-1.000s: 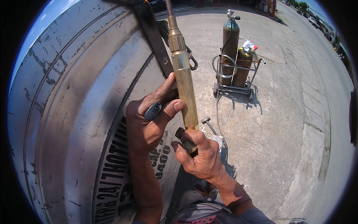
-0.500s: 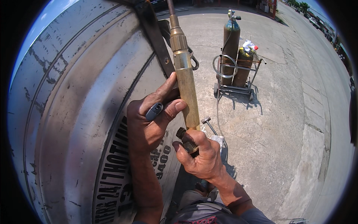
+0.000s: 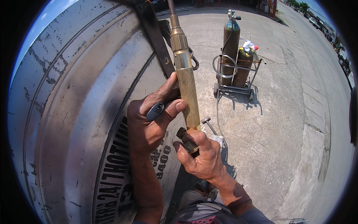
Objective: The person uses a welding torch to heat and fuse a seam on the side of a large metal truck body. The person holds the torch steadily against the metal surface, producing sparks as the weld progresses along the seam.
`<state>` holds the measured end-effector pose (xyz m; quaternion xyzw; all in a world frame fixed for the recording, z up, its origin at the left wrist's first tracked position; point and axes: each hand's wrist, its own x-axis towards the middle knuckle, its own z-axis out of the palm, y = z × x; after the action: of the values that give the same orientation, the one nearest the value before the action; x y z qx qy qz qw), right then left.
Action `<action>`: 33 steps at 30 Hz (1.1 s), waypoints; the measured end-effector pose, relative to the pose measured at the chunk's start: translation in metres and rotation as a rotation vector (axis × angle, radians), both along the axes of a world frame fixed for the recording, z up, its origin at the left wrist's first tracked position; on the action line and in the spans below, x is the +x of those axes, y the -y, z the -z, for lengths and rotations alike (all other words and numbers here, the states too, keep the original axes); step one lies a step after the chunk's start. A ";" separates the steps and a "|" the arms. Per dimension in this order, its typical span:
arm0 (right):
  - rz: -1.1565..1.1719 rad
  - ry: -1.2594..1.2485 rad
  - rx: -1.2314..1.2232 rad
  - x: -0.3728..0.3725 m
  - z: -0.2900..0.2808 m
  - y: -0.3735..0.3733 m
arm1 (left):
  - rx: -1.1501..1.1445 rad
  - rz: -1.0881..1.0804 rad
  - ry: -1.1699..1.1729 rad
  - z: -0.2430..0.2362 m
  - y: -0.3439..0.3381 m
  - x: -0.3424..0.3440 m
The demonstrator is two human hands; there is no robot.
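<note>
A brass gas torch (image 3: pixel 188 95) points upward in front of me, its narrow copper-coloured tube running out at the top of the picture. My left hand (image 3: pixel 147 117) steadies the handle from the left, with thumb and index finger against it. A small grey oval-ended thing, perhaps a lighter (image 3: pixel 155 111), is tucked between that thumb and index finger; the rest of it is hidden in the hand. My right hand (image 3: pixel 203 156) is closed round the lower end of the torch, thumb beside the dark valve knob (image 3: pixel 181 133).
On my left rises a large scuffed metal tank wall (image 3: pixel 74 112) with a dark frame bar (image 3: pixel 151 31). Two gas cylinders (image 3: pixel 231 44) stand on a wheeled cart (image 3: pixel 235 89) to the right, trailing a hose. A hammer (image 3: pixel 209 124) lies on the concrete.
My hands and the torch stay almost where they were. At the far right edge, vehicles on the road have shifted.
</note>
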<state>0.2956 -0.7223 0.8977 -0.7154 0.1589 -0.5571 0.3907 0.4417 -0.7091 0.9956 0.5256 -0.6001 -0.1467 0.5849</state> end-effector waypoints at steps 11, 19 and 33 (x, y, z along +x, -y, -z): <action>-0.006 -0.014 0.013 -0.001 0.000 0.000 | -0.017 0.008 0.000 0.002 0.001 0.001; -0.052 -0.069 0.049 -0.005 -0.003 -0.002 | -0.013 0.011 -0.005 0.002 0.001 0.002; -0.007 -0.022 0.017 -0.001 -0.004 0.000 | 0.001 0.013 0.002 -0.002 0.000 0.001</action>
<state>0.2943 -0.7224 0.9013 -0.7189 0.1651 -0.5463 0.3968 0.4426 -0.7089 0.9974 0.5222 -0.6040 -0.1505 0.5830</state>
